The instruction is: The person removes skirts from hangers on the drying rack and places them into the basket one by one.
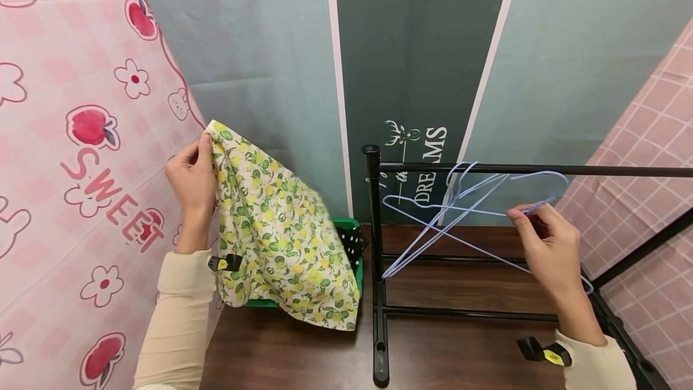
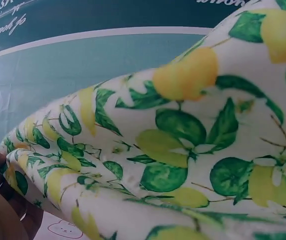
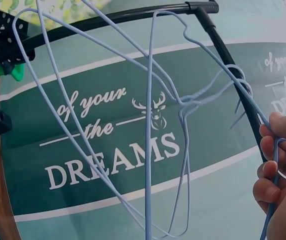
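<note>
My left hand (image 1: 192, 182) grips the top corner of a white cloth printed with lemons and green leaves (image 1: 281, 233), holding it up over a green basket (image 1: 354, 233). In the left wrist view the lemon cloth (image 2: 183, 150) fills the frame, and my fingers (image 2: 3, 205) pinch its edge at the lower left. My right hand (image 1: 544, 239) pinches a light blue wire hanger (image 1: 476, 209) that hangs with others on the black rail (image 1: 541, 170). The right wrist view shows the blue hangers (image 3: 148, 125) hooked on the rail (image 3: 108, 20) and my fingers (image 3: 275, 165) curled round a wire.
The black garment rack (image 1: 376, 269) stands on a dark wooden floor (image 1: 460, 354). A pink "SWEET" patterned curtain (image 1: 70, 149) hangs at the left, a pink checked cloth (image 1: 649, 197) at the right. A green "DREAMS" banner (image 1: 417, 77) covers the wall behind.
</note>
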Motion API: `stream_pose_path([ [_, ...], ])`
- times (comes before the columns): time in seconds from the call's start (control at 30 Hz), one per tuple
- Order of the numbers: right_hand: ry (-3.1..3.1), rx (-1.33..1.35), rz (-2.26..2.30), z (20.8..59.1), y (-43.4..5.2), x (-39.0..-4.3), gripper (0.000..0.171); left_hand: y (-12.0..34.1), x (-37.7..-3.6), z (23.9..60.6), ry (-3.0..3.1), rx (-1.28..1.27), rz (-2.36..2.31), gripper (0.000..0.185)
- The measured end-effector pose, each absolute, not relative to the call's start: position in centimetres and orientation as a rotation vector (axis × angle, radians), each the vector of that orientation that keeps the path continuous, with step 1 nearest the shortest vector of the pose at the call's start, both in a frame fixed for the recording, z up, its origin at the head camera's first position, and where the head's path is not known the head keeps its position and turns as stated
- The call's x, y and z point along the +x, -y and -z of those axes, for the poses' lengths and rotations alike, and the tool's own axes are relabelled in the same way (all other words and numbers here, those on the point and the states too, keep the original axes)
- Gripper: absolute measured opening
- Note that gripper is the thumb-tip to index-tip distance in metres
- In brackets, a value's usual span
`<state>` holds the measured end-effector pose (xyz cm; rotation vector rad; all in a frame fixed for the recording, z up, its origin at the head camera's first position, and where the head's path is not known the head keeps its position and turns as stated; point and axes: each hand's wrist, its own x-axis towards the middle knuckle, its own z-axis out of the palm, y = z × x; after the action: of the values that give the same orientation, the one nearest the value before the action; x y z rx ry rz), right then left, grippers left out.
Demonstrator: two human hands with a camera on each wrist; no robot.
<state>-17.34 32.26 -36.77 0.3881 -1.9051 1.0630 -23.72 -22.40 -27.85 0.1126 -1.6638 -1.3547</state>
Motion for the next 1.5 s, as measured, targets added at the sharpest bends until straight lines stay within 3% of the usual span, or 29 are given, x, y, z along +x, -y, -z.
stream_pose_path([
  [0.23, 1.890, 0.360, -1.098, 37.6, -33.4, -17.2, 0.007, 21.8, -23.1, 26.2, 1.652, 0.112, 1.356, 0.050],
  [1.0, 1.932, 0.303, -1.080, 38.3, -34.3, -15.9, 0.006, 22.7, -24.1, 23.5, 1.590, 0.117, 1.359, 0.052],
  [1.5, 2.002, 0.104, -1.045, 38.7, -36.1, -13.8, 0.028, 23.1, -25.2, 21.7, 1.531, 0.123, 1.397, 0.048],
])
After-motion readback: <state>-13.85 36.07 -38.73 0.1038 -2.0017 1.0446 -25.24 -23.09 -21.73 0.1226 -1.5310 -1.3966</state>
